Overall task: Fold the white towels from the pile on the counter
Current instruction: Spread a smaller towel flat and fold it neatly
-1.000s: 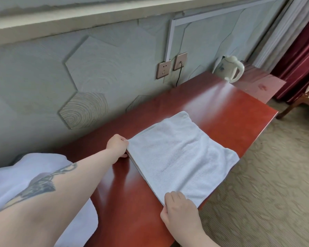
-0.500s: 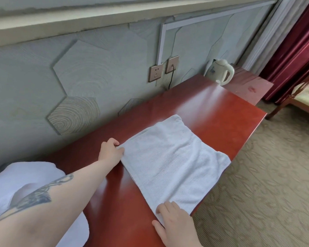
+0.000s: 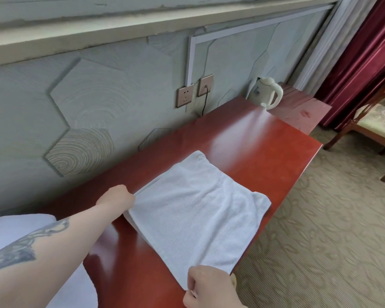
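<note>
Folded white towel (image 3: 198,210) flat at frame centre on red bench (image 3: 253,147), left hand (image 3: 117,198) pinching its far-left corner, right hand (image 3: 209,287) gripping its near corner, towel pile (image 3: 16,227) lower left, kettle (image 3: 266,93) upper right beside wall sockets (image 3: 195,90)

left hand (image 3: 117,198) fisted, right hand (image 3: 209,285) curled, pinching

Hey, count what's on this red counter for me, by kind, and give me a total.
Folded towel: 1
Towel pile: 1, the number of towels in it cannot be told
Kettle: 1
Hands on the towel: 2, left hand and right hand
Total: 5
</note>
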The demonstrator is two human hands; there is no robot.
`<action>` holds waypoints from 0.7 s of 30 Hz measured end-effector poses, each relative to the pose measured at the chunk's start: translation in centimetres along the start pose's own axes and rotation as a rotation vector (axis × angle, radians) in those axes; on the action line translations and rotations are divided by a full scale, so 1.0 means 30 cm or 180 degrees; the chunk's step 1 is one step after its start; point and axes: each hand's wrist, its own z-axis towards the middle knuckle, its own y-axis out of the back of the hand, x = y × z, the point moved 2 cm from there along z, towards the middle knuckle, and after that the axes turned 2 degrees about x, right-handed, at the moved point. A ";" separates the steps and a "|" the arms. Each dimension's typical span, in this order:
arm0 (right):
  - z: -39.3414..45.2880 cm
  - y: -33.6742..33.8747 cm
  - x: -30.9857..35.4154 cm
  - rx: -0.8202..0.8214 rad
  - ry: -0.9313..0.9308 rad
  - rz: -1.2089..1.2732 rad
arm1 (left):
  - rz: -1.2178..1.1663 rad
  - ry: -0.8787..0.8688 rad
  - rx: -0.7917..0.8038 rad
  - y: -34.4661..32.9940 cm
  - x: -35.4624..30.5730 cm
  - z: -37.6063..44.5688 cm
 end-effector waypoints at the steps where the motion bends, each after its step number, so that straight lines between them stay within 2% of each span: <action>1: -0.002 0.009 -0.013 -0.0142 -0.0017 0.0123 | 0.0139 0.0017 -0.0041 0.018 -0.013 -0.006; 3: 0.017 0.041 -0.064 -0.0641 -0.0346 0.0482 | 0.0170 -0.0142 -0.0447 0.050 -0.063 -0.007; 5: 0.057 0.093 -0.134 -0.1284 -0.0701 0.0832 | -0.0162 -0.0511 -0.0866 0.072 -0.158 -0.001; 8: 0.124 0.220 -0.255 -0.2133 -0.1318 0.1601 | -0.0527 -0.0944 -0.0859 0.068 -0.349 0.019; 10: 0.162 0.281 -0.344 -0.2507 -0.1778 0.2203 | -0.0735 -0.1087 -0.0712 0.061 -0.474 0.055; 13: 0.205 0.315 -0.426 -0.2455 -0.2263 0.2692 | -0.1052 -0.1217 -0.0440 0.051 -0.623 0.131; 17: 0.239 0.321 -0.457 -0.2028 -0.2201 0.2518 | -0.0635 -0.1421 -0.0193 0.009 -0.748 0.191; 21: 0.257 0.338 -0.507 -0.2263 -0.2577 0.2729 | -0.0417 -0.1267 -0.0301 0.001 -0.796 0.234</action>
